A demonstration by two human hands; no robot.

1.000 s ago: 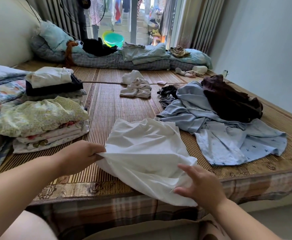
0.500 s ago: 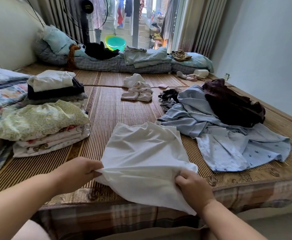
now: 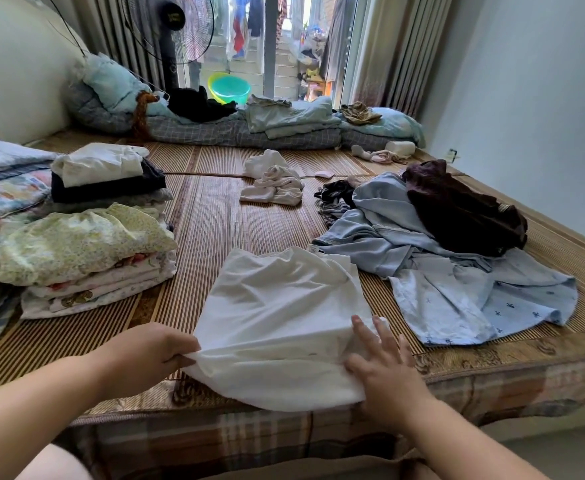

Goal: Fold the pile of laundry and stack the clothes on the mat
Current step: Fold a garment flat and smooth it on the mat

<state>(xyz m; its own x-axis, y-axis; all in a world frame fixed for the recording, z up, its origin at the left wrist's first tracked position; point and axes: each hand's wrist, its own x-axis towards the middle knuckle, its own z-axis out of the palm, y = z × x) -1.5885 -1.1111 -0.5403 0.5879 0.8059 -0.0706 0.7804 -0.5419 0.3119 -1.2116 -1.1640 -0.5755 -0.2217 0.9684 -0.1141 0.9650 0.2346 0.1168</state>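
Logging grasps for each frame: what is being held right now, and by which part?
The left hand pinches the white garment at its near-left edge. The right hand rests open-fingered on its near-right corner, gripping nothing.

A rumpled white garment (image 3: pixel 284 317) lies at the mat's (image 3: pixel 214 216) near edge; folded stacks (image 3: pixel 83 251) sit left, an unfolded pile (image 3: pixel 440 244) right.

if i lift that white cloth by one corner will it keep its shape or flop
Probably flop: the white cloth already sags over the mat edge and wrinkles between the left hand and right hand. Likely light, since a pinch lifts its corner.
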